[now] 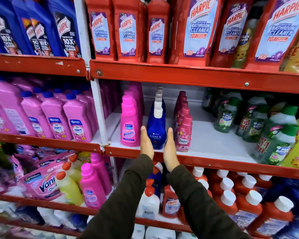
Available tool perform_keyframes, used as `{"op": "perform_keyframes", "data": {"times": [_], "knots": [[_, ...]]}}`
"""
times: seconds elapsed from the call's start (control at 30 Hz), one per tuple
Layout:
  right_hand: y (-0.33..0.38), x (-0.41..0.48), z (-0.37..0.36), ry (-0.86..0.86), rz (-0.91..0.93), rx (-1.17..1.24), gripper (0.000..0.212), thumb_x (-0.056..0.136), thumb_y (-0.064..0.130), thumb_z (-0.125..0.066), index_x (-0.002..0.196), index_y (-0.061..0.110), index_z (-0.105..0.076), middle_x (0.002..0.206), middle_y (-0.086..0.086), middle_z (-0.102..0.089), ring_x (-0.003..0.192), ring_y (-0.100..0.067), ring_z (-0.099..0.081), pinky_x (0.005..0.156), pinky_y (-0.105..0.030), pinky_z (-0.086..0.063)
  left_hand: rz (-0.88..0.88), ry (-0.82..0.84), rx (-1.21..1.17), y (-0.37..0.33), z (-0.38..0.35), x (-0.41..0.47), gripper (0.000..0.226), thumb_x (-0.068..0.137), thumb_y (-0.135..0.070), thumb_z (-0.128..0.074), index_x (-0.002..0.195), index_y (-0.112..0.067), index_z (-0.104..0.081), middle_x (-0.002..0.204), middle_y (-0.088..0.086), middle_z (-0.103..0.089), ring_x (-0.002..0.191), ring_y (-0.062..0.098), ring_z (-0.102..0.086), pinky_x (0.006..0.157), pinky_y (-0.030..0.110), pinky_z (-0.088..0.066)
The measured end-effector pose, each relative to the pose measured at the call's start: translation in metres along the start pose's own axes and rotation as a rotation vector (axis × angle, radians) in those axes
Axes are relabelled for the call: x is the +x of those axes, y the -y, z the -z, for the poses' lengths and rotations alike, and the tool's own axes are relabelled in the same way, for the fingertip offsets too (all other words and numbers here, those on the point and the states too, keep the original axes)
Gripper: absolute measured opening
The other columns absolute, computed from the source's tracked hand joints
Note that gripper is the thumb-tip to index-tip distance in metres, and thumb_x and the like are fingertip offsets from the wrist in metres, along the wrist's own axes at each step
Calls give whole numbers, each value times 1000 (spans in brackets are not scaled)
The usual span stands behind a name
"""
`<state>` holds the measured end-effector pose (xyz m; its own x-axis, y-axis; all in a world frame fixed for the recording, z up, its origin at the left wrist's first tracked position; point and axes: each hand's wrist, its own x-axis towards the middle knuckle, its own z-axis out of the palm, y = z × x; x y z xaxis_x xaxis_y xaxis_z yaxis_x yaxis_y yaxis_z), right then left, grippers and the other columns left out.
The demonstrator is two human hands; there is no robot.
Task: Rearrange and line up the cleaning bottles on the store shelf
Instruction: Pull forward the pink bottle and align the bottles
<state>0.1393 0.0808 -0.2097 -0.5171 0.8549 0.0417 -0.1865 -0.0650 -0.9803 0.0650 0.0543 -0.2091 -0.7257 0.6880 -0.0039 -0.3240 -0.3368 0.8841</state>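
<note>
Left hand [146, 143] and right hand [170, 150], both flat and spread, flank the blue bottle [156, 133]; neither grips it.

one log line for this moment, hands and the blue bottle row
left hand: flat, open, left of Ujala bottle | right hand: flat, open, right of it | row: straight | grasp: none
</note>
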Motion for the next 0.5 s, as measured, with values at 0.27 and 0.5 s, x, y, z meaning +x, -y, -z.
{"op": "perform_keyframes", "data": {"times": [0.27,0.5], "knots": [[4,1,-11,37,-83,99,57,104,52,-28,149,19,-40,132,1,-57,97,6,-59,69,-8,-52,77,69,76,1,11,17,43,102,-55,-32,121,-25,-55,110,-3,-67,101,11,-65,85,29,-53],[0,-9,-20,-129,43,145,49,106,44,-32,146,17,-44,142,-2,-56,120,-7,-61,101,-26,-53,44,71,87,1,19,6,57,103,-51,-32,150,-18,-39,149,6,-50,134,19,-50,117,44,-38]]}}
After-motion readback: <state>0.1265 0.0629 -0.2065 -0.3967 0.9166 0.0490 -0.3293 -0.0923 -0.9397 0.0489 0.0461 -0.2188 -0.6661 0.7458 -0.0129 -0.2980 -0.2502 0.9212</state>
